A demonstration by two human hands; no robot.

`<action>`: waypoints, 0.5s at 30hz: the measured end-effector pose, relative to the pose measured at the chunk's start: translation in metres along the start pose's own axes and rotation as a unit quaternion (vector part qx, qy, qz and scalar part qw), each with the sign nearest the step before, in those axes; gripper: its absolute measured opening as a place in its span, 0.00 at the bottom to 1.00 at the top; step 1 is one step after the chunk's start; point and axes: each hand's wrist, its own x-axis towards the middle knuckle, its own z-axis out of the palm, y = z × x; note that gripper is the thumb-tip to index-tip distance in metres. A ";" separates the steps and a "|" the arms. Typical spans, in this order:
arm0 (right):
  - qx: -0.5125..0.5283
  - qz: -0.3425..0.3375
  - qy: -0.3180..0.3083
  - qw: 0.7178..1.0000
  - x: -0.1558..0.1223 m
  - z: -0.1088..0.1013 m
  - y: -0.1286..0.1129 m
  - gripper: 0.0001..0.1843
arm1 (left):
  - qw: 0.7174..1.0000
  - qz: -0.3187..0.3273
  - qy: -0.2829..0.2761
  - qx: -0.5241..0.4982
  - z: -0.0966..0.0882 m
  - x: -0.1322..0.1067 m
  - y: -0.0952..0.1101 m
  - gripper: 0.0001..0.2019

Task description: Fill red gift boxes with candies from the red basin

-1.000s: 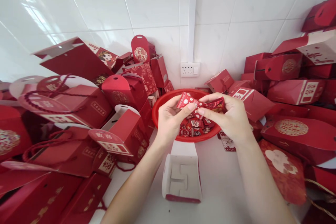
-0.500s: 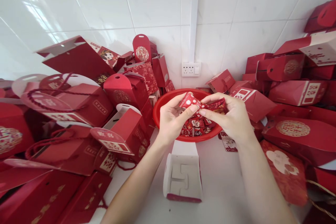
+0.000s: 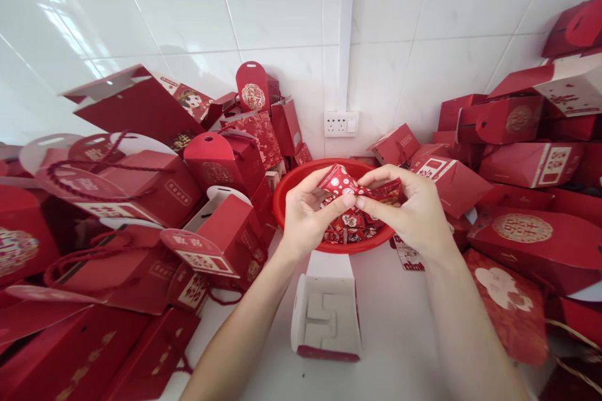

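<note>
Above a red basin (image 3: 279, 197), my left hand (image 3: 303, 216) pinches a red candy packet (image 3: 337, 180) with white dots between thumb and fingers. My right hand (image 3: 416, 210) is closed around dark red wrapped candy (image 3: 386, 189), its thumb tip meeting the left thumb at the dotted packet. How many pieces the right hand holds is hidden by its fingers. Several red wrapped candies (image 3: 352, 222) lie in the basin below. Nearer to me, between my forearms, an open box (image 3: 324, 316) with a white inside stands on the table, its folded bottom bare.
Many red gift boxes crowd the left side, among them a box with an open lid (image 3: 230, 225). Further boxes (image 3: 536, 225) are piled on the right. A tiled wall with a white socket (image 3: 341, 124) rises behind. A printed card (image 3: 408, 255) lies beside the basin.
Both hands stay over the basin with the candy. The dotted packet has tilted slightly and the thumbs have shifted a little on it. The view has moved very slightly.
</note>
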 end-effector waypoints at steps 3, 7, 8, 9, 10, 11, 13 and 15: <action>-0.011 -0.011 0.002 1.000 0.001 0.000 0.001 0.08 | 1.000 -0.013 0.018 0.001 -0.001 0.001 -0.002 0.17; -0.035 -0.021 0.005 0.999 0.002 0.001 0.003 0.08 | 0.999 -0.008 0.011 0.030 0.000 0.002 -0.004 0.13; -0.038 -0.022 0.005 0.999 0.002 0.002 0.003 0.08 | 0.999 0.001 0.014 0.037 0.000 0.002 -0.004 0.12; -0.041 -0.023 0.005 0.999 0.003 0.002 0.004 0.08 | 0.999 0.008 0.016 0.041 0.001 0.002 -0.004 0.11; -0.042 -0.025 0.005 0.999 0.003 0.003 0.004 0.08 | 0.999 0.012 0.018 0.040 0.001 0.001 -0.004 0.11; -0.043 -0.027 0.006 0.999 0.003 0.003 0.004 0.07 | 0.999 0.012 0.017 0.037 0.001 0.001 -0.004 0.11; -0.044 -0.028 0.005 0.999 0.002 0.002 0.004 0.07 | 1.000 0.004 0.012 0.024 0.001 0.001 -0.005 0.13; -0.041 -0.020 -0.002 0.999 0.002 0.001 0.004 0.06 | 1.000 -0.006 0.005 0.012 0.000 0.001 -0.006 0.18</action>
